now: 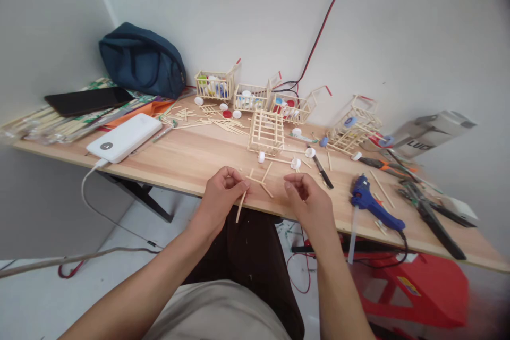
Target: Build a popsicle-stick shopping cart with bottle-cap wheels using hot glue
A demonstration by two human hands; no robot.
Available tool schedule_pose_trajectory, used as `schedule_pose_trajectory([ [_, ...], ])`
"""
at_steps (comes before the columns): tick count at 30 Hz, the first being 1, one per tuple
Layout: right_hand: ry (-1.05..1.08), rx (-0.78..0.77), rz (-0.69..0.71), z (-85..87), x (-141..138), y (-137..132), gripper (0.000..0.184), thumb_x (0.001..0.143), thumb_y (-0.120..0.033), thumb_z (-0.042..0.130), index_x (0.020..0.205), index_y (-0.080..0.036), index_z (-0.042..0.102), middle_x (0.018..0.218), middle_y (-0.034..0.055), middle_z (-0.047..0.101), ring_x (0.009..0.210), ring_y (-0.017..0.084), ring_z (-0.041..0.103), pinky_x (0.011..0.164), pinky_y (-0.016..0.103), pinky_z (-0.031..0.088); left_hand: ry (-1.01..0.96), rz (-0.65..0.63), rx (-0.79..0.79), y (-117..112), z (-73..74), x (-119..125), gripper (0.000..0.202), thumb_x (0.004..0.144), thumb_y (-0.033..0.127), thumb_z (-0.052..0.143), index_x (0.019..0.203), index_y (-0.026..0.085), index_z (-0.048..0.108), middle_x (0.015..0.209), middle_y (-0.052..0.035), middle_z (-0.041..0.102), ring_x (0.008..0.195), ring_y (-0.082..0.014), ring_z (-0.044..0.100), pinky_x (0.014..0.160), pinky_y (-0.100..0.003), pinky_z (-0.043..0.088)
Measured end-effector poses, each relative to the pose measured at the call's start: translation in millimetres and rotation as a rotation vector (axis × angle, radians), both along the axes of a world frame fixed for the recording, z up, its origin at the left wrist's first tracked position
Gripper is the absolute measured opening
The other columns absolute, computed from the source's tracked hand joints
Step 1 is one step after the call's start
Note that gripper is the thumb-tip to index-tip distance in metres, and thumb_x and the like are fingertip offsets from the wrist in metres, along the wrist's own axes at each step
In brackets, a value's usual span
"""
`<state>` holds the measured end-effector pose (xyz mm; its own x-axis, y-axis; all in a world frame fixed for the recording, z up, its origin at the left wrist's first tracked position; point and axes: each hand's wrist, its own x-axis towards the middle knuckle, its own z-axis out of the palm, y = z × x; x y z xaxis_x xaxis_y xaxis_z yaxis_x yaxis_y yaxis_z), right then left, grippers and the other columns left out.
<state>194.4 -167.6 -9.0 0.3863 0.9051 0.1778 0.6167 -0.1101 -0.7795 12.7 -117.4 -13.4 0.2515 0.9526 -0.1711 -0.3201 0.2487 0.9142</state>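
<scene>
Near the table's front edge, my left hand pinches a small frame of thin wooden sticks between thumb and fingers. One stick of the frame points down past the edge, and the others cross on the right. To the right of it, my right hand has loosely curled fingers, with thumb and index tips slightly apart and nothing visible between them. Just beyond the hands stands a stick-built basket. In front of it lies a stick axle with white cap wheels.
Small stick shopping carts holding bottle caps line the wall, and another cart leans at right. A blue glue gun, black pen and pliers lie right. A white power bank, phone and blue bag are left.
</scene>
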Motion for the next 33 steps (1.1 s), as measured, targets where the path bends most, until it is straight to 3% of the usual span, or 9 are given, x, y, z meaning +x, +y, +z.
schedule_pose_trajectory([
  [4,-0.172,0.023,0.042,-1.0,10,1,0.021,0.084,-0.035,0.053,0.089,-0.019,0.066,0.079,0.0031,0.064,0.066,0.015,0.054,0.066,0.029,0.042,0.016,0.026,0.013,4,1.8,-3,0.029,0.067,0.023,0.074,0.072,0.017,0.046,0.058,0.0043,0.062,0.049,-0.0051,0.05,0.052,-0.017,0.038],
  [9,-0.26,-0.002,0.132,-5.1,-11,8,0.015,0.084,-0.034,0.057,0.087,-0.02,0.063,0.083,0.0033,0.062,0.072,0.017,0.055,0.069,0.03,0.042,0.015,0.049,-0.003,7,6.3,-7,0.031,0.065,0.024,0.075,0.073,0.017,0.046,0.058,0.0035,0.063,0.051,-0.0066,0.052,0.054,-0.017,0.038],
  [16,-0.446,-0.098,0.137,-10.9,-28,14,0.013,0.086,-0.029,0.055,0.076,-0.021,0.057,0.078,0.0034,0.059,0.072,0.019,0.053,0.063,0.029,0.035,-0.015,0.057,-0.003,11,8.6,-8,0.031,0.064,0.024,0.075,0.072,0.017,0.046,0.059,0.0028,0.064,0.048,-0.007,0.052,0.053,-0.019,0.039],
  [22,-0.244,-0.1,0.102,-8.9,-23,4,0.018,0.086,-0.034,0.055,0.075,-0.02,0.058,0.072,0.0019,0.061,0.063,0.016,0.051,0.061,0.028,0.036,-0.089,0.026,-0.034,15,8.3,-6,0.031,0.066,0.023,0.075,0.074,0.017,0.045,0.06,0.002,0.065,0.048,-0.0071,0.053,0.054,-0.02,0.04],
  [26,-0.018,-0.013,0.033,-12.1,-31,-12,0.023,0.086,-0.042,0.056,0.082,-0.02,0.061,0.072,0.0008,0.062,0.062,0.015,0.052,0.061,0.027,0.039,-0.147,0.018,-0.09,16,9.3,-4,0.033,0.065,0.023,0.077,0.075,0.017,0.046,0.06,0.0015,0.065,0.053,-0.0081,0.057,0.057,-0.02,0.045],
  [33,0.103,0.159,-0.002,-17.0,-56,-29,0.016,0.088,-0.036,0.056,0.084,-0.021,0.06,0.076,-0.0009,0.059,0.065,0.013,0.05,0.063,0.025,0.041,-0.284,-0.015,-0.15,12,15.3,1,0.037,0.061,0.021,0.081,0.074,0.017,0.046,0.062,0.003,0.063,0.061,-0.0102,0.062,0.071,-0.028,0.055],
])
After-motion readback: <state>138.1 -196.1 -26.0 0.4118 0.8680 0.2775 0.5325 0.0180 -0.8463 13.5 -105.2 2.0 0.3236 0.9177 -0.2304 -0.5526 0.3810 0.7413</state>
